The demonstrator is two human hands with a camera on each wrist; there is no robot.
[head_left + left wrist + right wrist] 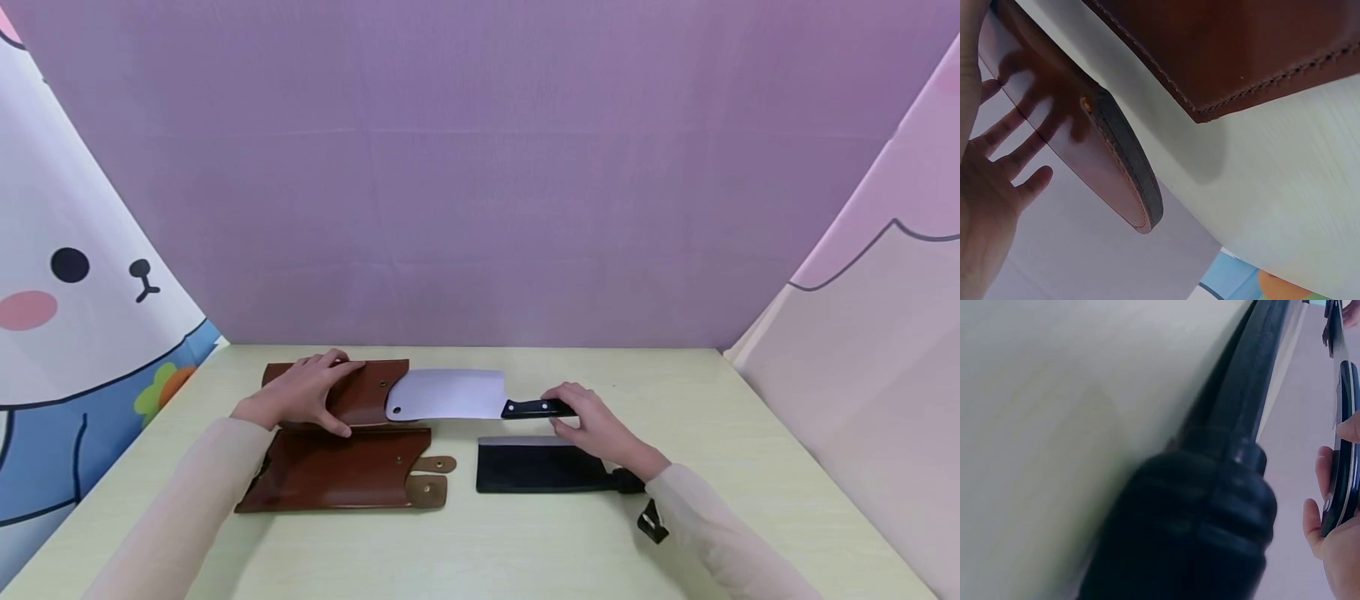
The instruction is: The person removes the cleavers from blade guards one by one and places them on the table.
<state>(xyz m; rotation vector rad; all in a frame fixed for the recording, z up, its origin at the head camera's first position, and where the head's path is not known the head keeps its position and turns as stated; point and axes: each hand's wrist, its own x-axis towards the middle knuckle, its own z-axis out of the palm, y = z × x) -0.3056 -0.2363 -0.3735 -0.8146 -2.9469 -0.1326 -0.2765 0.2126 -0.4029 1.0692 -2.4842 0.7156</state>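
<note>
My left hand (311, 390) holds a brown leather knife sheath (367, 392) by its long edges, thumb on the near side. In the left wrist view, the fingers lie along that sheath's (1100, 169) far side, and its dark end shows. My right hand (592, 421) grips the black riveted handle (528, 408) of a cleaver, its shiny blade (450, 394) pointing left. The blade's front end meets the sheath's curved mouth; I cannot tell whether any of it is inside. In the right wrist view, fingers curl round the handle (1344, 462).
Nearer me lies a second brown sheath (337, 471) with a snap strap (427, 492). Right of it rests a black-bladed cleaver (536, 468), its handle partly hidden by my right sleeve (705, 517). A purple backdrop (480, 183) stands behind the pale table (450, 558).
</note>
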